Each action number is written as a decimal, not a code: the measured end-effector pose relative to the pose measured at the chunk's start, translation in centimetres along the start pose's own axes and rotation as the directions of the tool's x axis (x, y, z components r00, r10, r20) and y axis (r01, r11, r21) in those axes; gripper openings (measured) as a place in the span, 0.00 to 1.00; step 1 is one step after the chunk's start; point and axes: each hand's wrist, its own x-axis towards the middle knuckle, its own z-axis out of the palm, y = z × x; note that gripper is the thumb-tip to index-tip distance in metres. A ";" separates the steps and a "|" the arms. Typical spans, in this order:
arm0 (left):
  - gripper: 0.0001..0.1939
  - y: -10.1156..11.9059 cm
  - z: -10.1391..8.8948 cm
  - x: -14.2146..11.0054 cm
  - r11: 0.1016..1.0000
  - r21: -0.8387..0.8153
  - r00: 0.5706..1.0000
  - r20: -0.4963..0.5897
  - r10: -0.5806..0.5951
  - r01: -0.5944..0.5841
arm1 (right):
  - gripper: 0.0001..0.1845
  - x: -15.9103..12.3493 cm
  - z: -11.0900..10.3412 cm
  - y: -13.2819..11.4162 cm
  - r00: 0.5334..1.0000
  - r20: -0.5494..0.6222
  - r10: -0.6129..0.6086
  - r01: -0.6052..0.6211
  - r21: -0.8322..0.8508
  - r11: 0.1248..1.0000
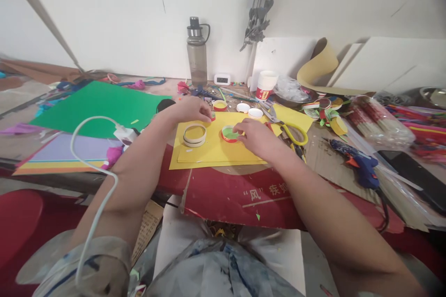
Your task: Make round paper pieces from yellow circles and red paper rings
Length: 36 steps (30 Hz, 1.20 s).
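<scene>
My right hand (256, 137) rests over the yellow paper (216, 153), its bent fingers closed on the edge of a shallow round piece (229, 134) with a red rim and green inside. To the left, my left hand (193, 109) holds a small red and green piece (213, 116) at its fingertips; the fingers partly hide it. Between my forearms, two pale stacked rings (194, 135) lie on the yellow paper. Just beyond the hands are a yellow round piece (219, 105) and two white round lids (255, 113).
Yellow-handled scissors (294, 133) lie right of my right hand. Farther right are a blue glue gun (362, 167) and a black phone (414, 181). A water bottle (197, 55) and paper cup (266, 86) stand behind. Green paper (101, 106) lies left, near a white cable (113, 178).
</scene>
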 end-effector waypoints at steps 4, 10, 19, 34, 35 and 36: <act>0.02 1.1 0.3 -0.1 0.994 0.099 0.993 0.114 0.025 -0.036 | 0.10 -0.2 1.1 -1.4 0.997 0.070 -0.028 0.031 -0.047 0.998; 0.03 1.3 -0.1 -0.3 0.993 0.103 0.995 0.089 0.051 -0.060 | 0.11 -0.3 1.7 -2.3 0.995 0.027 -0.098 0.097 0.044 0.994; 0.17 1.1 -0.3 -0.1 0.947 0.298 0.970 0.239 0.051 -0.123 | 0.12 -0.3 1.5 -2.5 0.992 -0.051 -0.119 0.125 0.146 0.981; 0.15 0.8 -0.2 0.1 0.989 -0.075 0.836 -0.529 -0.145 0.124 | 0.19 0.8 0.6 2.4 0.927 -0.049 0.372 -0.362 -0.382 0.850; 0.15 0.7 -0.3 0.2 0.989 -0.091 0.828 -0.541 -0.148 0.117 | 0.17 0.8 0.7 2.6 0.932 -0.058 0.359 -0.353 -0.382 0.854; 0.15 0.5 -0.3 0.3 0.988 -0.105 0.822 -0.549 -0.149 0.109 | 0.17 0.9 0.8 2.6 0.935 -0.066 0.347 -0.346 -0.376 0.860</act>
